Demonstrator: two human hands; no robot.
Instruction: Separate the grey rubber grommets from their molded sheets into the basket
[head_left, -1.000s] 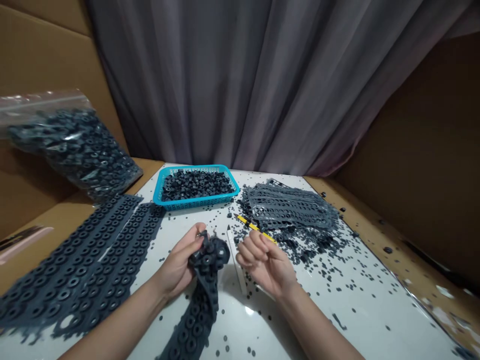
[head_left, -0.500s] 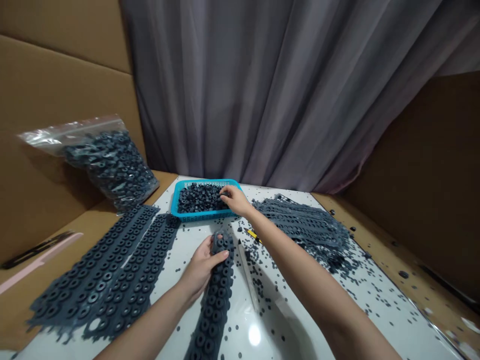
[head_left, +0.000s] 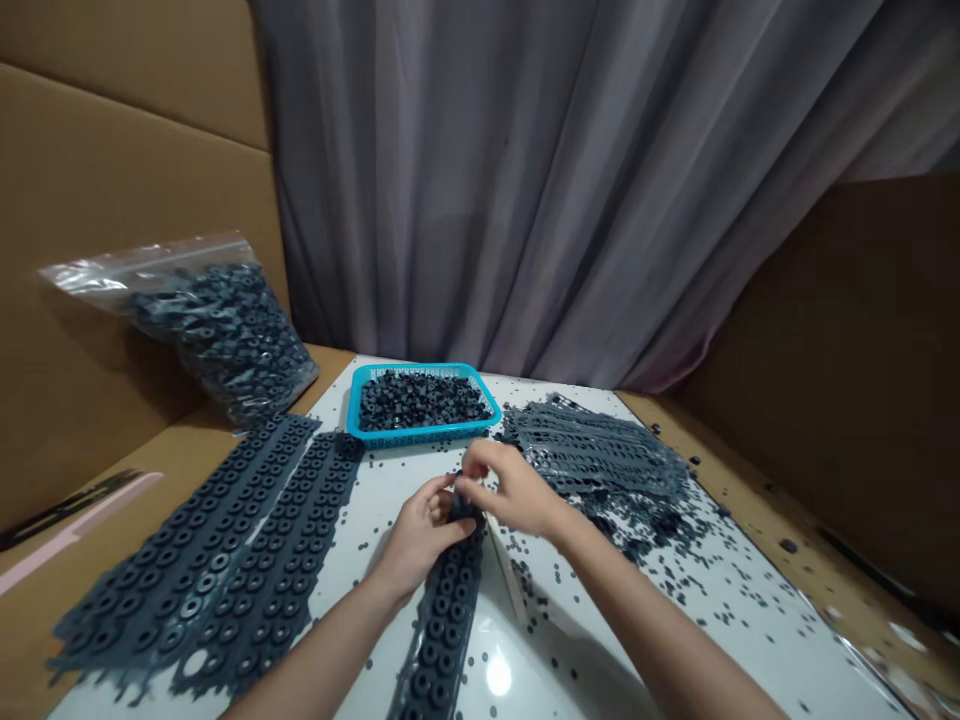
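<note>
A long dark rubber strip (head_left: 442, 620) studded with ring-shaped pieces runs from the bottom edge up to my hands. My left hand (head_left: 420, 535) is curled around the strip's far end. Meeting it there, my right hand (head_left: 506, 490) pinches the same end with thumb and fingertips. Just beyond both hands stands a blue basket (head_left: 360, 428) filled with loose black rings.
Two more strips (head_left: 210, 560) lie flat at the left. A clear bag (head_left: 202, 325) of black parts leans on the cardboard wall. A heap of emptied strips (head_left: 600, 450) lies right. Black scraps are scattered over the white table (head_left: 735, 620).
My right hand has come back from the blue basket to the strip's end. My left hand stays on the strip.
</note>
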